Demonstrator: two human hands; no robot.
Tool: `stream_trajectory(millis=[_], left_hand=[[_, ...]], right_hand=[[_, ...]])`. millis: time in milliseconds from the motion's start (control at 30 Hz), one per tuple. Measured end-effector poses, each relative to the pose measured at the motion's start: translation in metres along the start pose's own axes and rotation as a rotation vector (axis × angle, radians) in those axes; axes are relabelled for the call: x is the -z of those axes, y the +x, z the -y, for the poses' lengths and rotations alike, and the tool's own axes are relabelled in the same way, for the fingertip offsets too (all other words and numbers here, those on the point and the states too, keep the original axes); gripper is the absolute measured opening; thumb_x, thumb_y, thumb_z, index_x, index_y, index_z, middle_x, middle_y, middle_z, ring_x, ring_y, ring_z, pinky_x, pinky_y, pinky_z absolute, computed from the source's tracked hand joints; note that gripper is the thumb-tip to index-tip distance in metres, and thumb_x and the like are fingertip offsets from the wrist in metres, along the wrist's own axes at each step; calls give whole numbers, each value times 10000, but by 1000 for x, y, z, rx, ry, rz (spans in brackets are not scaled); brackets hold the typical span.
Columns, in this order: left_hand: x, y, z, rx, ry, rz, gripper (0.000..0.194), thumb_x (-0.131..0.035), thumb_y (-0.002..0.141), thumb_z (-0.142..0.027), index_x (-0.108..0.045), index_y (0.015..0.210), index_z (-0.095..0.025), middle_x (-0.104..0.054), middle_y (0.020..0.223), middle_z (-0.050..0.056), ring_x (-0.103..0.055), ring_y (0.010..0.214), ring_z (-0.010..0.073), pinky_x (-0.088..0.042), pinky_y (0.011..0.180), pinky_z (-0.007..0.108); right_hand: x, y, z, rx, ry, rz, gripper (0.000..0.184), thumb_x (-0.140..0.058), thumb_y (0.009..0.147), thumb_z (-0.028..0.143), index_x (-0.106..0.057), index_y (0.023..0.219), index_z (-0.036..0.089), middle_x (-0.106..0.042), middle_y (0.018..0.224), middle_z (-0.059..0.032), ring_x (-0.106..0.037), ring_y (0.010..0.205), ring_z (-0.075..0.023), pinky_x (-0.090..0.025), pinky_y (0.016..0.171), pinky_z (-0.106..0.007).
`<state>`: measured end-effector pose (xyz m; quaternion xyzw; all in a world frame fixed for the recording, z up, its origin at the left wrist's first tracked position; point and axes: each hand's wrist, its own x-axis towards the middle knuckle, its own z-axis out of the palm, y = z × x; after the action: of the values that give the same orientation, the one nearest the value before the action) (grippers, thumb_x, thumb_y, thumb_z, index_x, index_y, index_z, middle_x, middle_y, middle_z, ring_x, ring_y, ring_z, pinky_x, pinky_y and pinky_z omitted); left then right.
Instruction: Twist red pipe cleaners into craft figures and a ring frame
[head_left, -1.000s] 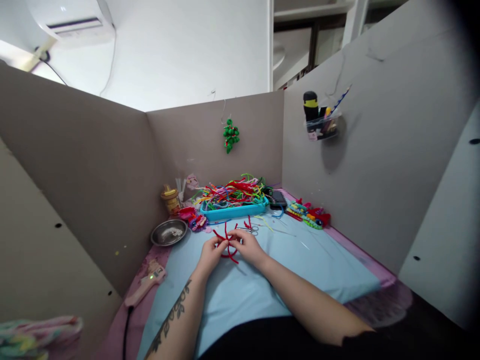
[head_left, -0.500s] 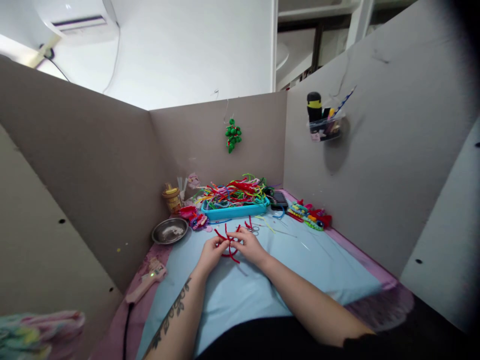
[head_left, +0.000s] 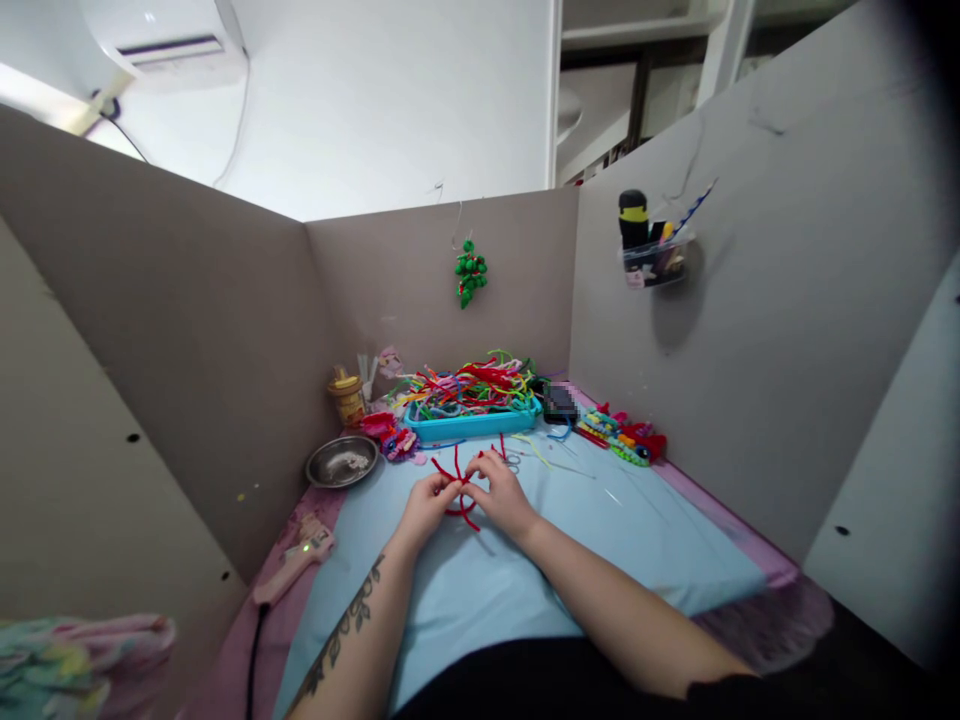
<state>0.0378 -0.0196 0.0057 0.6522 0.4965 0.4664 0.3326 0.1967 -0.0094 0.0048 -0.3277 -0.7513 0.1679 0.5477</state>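
Red pipe cleaners (head_left: 466, 510), joined in a looped shape with several loose ends sticking out, are held just above the blue cloth (head_left: 600, 545). My left hand (head_left: 433, 505) pinches them from the left side. From the right, my right hand (head_left: 496, 490) grips the same red stems, its thumb and fingertips close to those of the left. The exact joint between the fingertips is hidden. Just beyond the right hand lie small scissors (head_left: 513, 461), partly covered by it.
A blue tray (head_left: 472, 426) heaped with coloured pipe cleaners stands at the back. To the left are a metal bowl (head_left: 330, 467) and a pink glue gun (head_left: 296, 570) with its light on. Finished colourful pieces (head_left: 626, 437) and a dark phone-like object (head_left: 560, 402) sit right.
The fingers of my right hand have bent in closer around the red pipe cleaners. My left hand keeps its pinch. The whole view has shifted slightly.
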Motion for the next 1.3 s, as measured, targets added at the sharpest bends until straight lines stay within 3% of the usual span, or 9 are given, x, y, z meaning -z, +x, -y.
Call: stream_trajectory(millis=[367, 800, 900, 1000, 1100, 1200, 1300], left_hand=[[0, 2, 10, 28, -58, 1, 330, -605, 705, -443, -618, 656, -118, -528, 535, -21, -432, 520, 101, -309, 516, 230], [-2, -2, 2, 71, -100, 16, 304, -632, 673, -420, -612, 632, -119, -525, 506, -20, -421, 480, 90, -287, 478, 220], [-2, 0, 4, 67, -117, -14, 299, -623, 677, -418, -615, 650, -120, -546, 538, -16, -447, 508, 97, -311, 500, 219], [0, 2, 3, 67, -132, -123, 313, -620, 677, -433, -588, 620, -127, -530, 524, -26, -442, 507, 96, -315, 505, 219], [1, 2, -1, 76, -167, -168, 317, -625, 669, -444, -593, 639, -129, -535, 530, -27, -447, 509, 98, -321, 510, 223], [1, 1, -3, 69, -188, -153, 325, -634, 654, -452, -593, 637, -130, -538, 535, -27, -448, 511, 101, -321, 509, 227], [0, 1, -2, 56, -170, -144, 320, -635, 662, -445, -578, 620, -132, -523, 528, -32, -435, 504, 96, -315, 503, 224]], right_hand=[[-5, -3, -8, 61, -11, 83, 219, -594, 787, 211, -668, 992, 231, -540, 1074, -84, -527, 1023, -204, -425, 884, -358], [-5, -3, -8, 49, -199, 160, 275, -662, 718, 185, -670, 979, 268, -467, 1149, -90, -496, 991, -219, -430, 858, -378], [-4, -5, -5, 40, -130, 142, 337, -647, 712, 178, -633, 1038, 263, -425, 1201, -84, -497, 997, -206, -422, 879, -367], [-5, -5, -3, -25, -9, 23, 447, -611, 717, 188, -517, 1152, 235, -375, 1278, -99, -522, 940, -175, -449, 820, -338], [-6, -3, -3, -165, 114, -67, 346, -559, 739, 201, -489, 1078, 190, -487, 1167, -102, -547, 857, -157, -461, 693, -286], [-8, 1, -4, -277, 216, 100, 170, -543, 743, 215, -542, 907, 172, -598, 847, -32, -561, 741, -145, -440, 632, -251], [-8, 2, -4, -291, 180, 199, 78, -520, 760, 221, -561, 720, 167, -559, 648, 11, -520, 619, -129, -409, 593, -242]])
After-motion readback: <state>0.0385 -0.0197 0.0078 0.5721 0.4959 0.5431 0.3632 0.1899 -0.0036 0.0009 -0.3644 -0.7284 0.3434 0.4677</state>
